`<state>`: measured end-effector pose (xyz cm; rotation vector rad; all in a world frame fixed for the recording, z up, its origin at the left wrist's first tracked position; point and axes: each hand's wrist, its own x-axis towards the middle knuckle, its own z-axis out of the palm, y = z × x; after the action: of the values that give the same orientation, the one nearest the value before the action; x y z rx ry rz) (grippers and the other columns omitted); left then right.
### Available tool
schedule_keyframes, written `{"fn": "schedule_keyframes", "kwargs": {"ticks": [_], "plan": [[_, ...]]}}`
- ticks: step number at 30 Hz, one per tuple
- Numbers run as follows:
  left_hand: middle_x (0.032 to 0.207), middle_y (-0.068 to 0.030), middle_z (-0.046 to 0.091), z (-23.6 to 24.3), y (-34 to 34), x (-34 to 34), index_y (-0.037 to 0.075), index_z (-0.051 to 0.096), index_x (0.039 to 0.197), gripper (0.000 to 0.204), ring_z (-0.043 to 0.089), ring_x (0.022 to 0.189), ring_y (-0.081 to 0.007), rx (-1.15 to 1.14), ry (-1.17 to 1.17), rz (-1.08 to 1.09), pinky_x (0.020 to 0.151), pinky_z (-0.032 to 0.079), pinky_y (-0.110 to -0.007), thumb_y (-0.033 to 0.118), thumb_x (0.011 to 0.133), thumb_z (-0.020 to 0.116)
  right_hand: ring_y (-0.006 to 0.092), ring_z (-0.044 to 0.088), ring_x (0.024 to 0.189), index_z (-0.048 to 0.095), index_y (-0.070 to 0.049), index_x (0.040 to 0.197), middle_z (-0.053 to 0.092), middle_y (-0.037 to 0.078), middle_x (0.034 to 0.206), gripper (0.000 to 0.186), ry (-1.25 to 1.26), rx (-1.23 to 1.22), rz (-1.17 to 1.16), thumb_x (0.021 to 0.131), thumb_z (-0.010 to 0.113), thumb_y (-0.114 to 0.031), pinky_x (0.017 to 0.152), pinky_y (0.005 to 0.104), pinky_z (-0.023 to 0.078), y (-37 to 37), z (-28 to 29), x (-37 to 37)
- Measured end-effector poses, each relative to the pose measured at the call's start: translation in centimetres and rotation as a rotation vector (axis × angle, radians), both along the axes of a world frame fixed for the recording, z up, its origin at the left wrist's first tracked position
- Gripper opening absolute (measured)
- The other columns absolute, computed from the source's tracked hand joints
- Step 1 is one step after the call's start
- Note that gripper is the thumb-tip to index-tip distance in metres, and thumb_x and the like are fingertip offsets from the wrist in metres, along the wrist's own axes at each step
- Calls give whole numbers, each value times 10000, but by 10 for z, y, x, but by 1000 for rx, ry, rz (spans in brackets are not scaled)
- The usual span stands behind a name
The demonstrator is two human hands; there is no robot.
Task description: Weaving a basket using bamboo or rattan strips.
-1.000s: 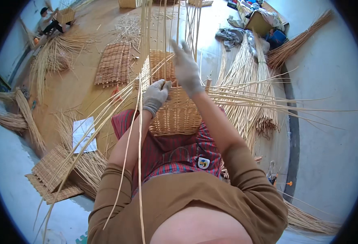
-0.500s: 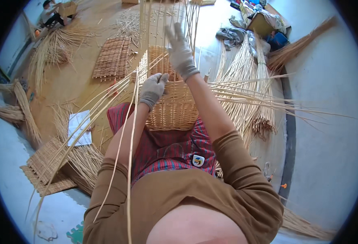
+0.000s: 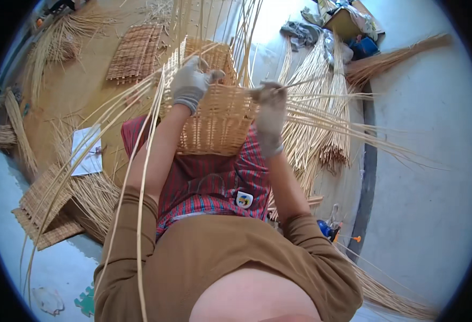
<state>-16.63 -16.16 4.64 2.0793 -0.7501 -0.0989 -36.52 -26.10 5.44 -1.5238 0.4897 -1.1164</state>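
Resting on the lap [image 3: 214,185], the woven basket [image 3: 214,122] is standing with its near rim [image 3: 237,88] running crosswise; the left hand [image 3: 190,85] is clamping the rim's left part, the right hand [image 3: 271,114] is blurring by its right corner, grip unclear.

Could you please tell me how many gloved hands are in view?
2: the left hand at the left side of the wicker basket, the right hand at its right.
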Motion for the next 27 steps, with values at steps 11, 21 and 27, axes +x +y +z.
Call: {"fn": "schedule_keyframes", "kwargs": {"ticks": [11,21,27], "plan": [[1162,-108,599,-28,-20,-80,464,360,1594,831,697,731,-297,396,-549,-290,621,569,-448,225,896,743,221,721,976,568,-132,1354,718,33,1095,332,213,-467,-68,1022,576,-109,898,436,595,-117,45,48],[1286,-122,621,-44,10,-77,234,568,1447,603,685,972,-296,-154,-532,-268,830,574,-422,130,885,758,326,701,761,763,-62,1056,747,152,888,237,742,-702,-595,1028,626,-253,734,448,554,-104,3,-52],[1271,-169,651,-76,109,-22,109,618,1359,524,663,1088,-387,-59,-502,119,894,553,-490,236,882,794,241,614,1284,596,12,1419,654,165,1388,509,225,128,420,1070,595,-358,1078,352,501,38,36,60]]}}
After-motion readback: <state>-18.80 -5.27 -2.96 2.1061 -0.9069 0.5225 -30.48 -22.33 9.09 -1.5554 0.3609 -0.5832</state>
